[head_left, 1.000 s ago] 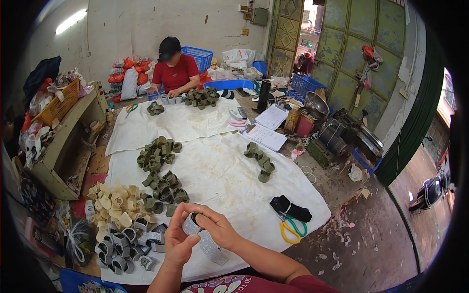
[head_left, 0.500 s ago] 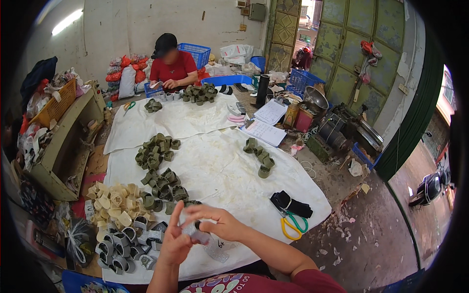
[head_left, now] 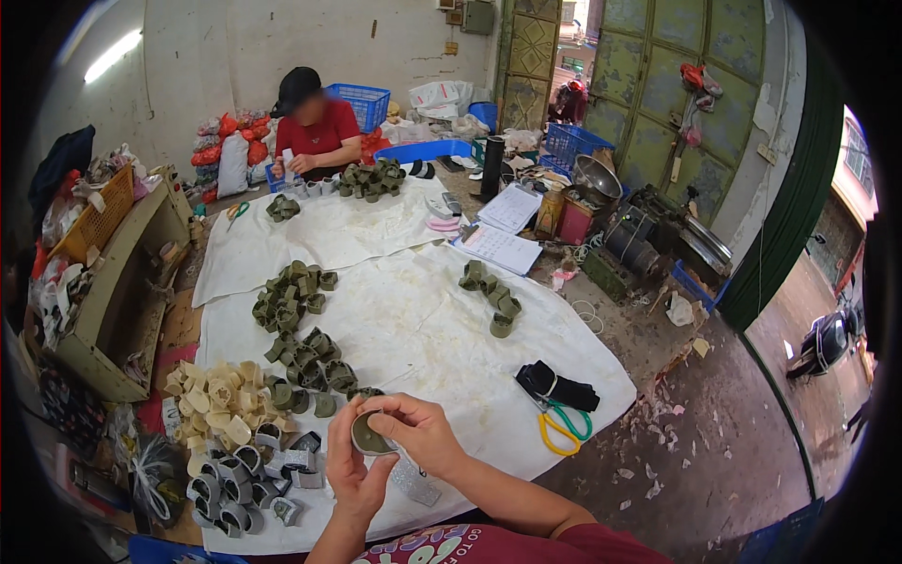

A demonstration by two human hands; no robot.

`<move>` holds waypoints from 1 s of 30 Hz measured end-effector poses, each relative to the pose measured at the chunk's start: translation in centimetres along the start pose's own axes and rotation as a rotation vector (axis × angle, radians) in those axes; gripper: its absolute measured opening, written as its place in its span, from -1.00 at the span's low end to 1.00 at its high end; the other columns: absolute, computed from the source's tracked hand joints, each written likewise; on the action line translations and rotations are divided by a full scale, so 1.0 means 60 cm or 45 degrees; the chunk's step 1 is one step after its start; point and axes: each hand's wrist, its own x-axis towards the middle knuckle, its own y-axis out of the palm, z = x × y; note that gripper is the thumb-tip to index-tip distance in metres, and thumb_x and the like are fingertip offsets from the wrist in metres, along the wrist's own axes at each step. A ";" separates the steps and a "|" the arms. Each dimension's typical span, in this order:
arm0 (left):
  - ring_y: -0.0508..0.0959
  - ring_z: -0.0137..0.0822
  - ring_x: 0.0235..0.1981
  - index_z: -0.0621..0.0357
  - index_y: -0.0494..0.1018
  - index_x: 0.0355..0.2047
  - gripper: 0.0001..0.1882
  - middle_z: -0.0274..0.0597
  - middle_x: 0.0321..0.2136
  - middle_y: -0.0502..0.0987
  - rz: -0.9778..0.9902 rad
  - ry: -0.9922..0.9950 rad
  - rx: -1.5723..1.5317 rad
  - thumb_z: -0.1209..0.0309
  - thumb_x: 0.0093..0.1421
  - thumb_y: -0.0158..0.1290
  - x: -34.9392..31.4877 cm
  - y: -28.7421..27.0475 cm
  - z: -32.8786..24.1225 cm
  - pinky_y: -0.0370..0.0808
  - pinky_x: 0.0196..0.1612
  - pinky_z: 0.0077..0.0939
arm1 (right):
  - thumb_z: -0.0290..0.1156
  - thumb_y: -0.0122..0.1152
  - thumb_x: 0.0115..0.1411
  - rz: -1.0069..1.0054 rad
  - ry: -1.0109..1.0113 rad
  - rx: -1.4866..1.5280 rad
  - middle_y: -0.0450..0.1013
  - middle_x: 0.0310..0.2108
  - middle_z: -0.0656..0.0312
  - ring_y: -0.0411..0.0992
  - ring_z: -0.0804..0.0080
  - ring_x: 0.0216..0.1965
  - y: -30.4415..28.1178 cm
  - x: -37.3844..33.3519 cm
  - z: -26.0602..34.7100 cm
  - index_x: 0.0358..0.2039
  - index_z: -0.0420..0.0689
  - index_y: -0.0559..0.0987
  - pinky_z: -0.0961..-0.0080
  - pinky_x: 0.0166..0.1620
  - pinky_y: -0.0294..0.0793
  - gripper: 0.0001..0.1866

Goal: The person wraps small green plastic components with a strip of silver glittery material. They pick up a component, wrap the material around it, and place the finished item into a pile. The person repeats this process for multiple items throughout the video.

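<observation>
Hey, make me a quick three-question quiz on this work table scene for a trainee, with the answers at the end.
1. Which of the worker's hands hold the round piece?
2. True or false: the nearer scissors lie to the right of those hands, beside a black bundle.
3. What colour is the pile just behind the silver pieces? A) red B) cream C) blue

Key:
1. Both, left hand and right hand.
2. True.
3. B.
</observation>
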 end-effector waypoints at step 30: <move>0.37 -0.14 0.08 -0.20 -0.22 0.38 -0.01 -0.13 0.13 0.21 -0.153 -0.699 -1.165 0.47 -0.10 -0.11 0.040 -0.002 -0.053 0.31 0.14 -0.12 | -0.45 0.31 0.06 0.530 -0.345 -0.252 0.25 0.21 -0.02 0.24 0.05 0.22 -0.006 0.030 0.038 0.11 -0.17 0.42 0.27 0.21 0.23 -0.44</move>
